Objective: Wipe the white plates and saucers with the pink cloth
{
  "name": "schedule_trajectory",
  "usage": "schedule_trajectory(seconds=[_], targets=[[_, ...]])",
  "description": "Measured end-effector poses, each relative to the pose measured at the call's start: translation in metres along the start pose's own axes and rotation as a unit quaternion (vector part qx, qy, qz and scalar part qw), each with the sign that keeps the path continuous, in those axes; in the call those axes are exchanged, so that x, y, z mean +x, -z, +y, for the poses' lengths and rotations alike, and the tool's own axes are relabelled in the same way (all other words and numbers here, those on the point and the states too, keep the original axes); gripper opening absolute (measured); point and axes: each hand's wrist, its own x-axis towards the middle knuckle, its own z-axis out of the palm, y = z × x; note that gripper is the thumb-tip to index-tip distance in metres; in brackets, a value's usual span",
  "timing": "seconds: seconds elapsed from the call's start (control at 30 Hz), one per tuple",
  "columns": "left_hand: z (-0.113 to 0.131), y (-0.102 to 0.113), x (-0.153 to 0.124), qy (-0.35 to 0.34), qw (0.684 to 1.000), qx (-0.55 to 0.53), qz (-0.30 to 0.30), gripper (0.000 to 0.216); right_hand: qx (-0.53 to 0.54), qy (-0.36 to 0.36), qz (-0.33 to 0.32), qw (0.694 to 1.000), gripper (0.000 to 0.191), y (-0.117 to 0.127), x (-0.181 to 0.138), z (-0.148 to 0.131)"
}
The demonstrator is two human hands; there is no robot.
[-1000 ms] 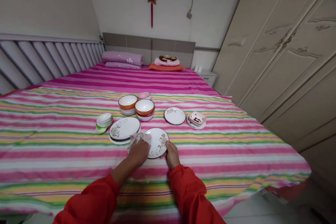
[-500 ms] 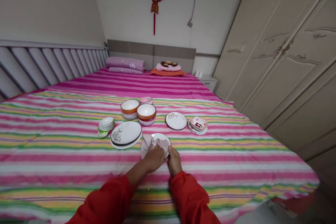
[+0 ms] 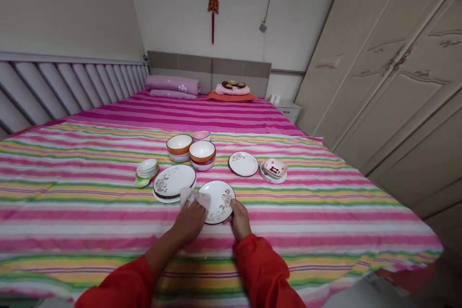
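Wiping step, by the look: L hand closed on a cloth, pressing it on the plate, left part. The plate lies flat on the bed, w/ a big plate just left of it. R hand pinches its right rim. Next pass needs that rim kept steady.

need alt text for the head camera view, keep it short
A person's left hand holds a pale cloth on a white floral plate while the right hand grips its rim, on a striped bedspread. Bowls and more plates sit just behind.
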Motion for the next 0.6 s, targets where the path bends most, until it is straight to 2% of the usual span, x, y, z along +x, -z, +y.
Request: schedule_trajectory(seconds=[0.13,0.33,0.47,0.6], targets=[[0.013,0.004,0.028,0.048,0.998,-0.014,-0.036,0.042,-0.003,-0.005,0.001,1.000,0.046,0.002,0.003,0.003],[0.040,0.002,0.055,0.016,0.998,-0.036,-0.049,0.043,0.011,-0.007,-0.006,1.000,0.046,0.004,0.004,0.003],[0.052,0.002,0.047,-0.020,0.997,-0.056,-0.047,0.042,0.019,-0.012,-0.013,1.000,0.045,0.003,0.002,0.000],[0.049,0.000,0.019,-0.083,0.993,-0.082,-0.023,0.040,0.021,0.004,0.003,1.000,0.042,0.001,0.000,-0.002]])
